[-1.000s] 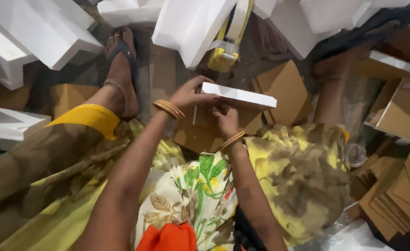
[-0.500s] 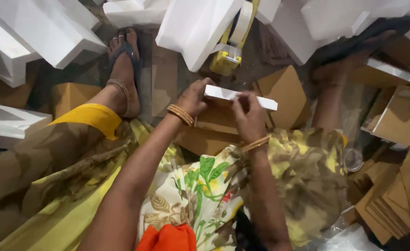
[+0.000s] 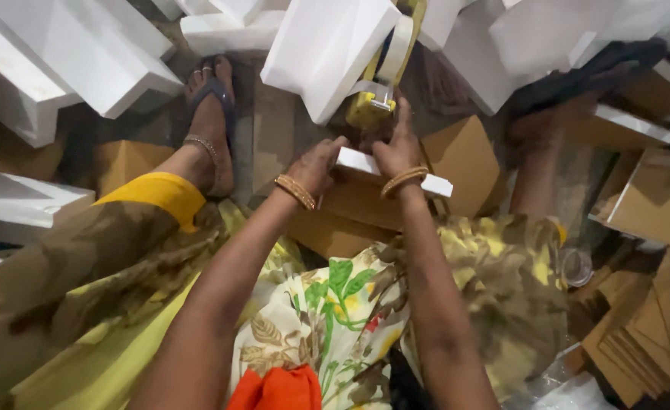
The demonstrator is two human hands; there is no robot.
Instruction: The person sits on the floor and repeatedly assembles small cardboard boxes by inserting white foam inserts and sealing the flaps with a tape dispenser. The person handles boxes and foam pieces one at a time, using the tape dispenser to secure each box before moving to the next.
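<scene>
A: What's at the left?

B: The left hand (image 3: 316,163), fingers curled shut on the near-left end of a white foam strip (image 3: 433,184), held low above brown cardboard sheets (image 3: 464,156).

A: And how does the strip lie?

B: Its long axis runs left to right, dipping slightly toward the right. The right hand (image 3: 397,148) rests on its middle, fingers stretched forward toward the yellow tape dispenser (image 3: 370,110) just beyond. I cannot tell if they touch it. The right hand is nearer.

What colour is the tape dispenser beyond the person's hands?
Yellow; the tape dispenser shows best in the head view.
</scene>
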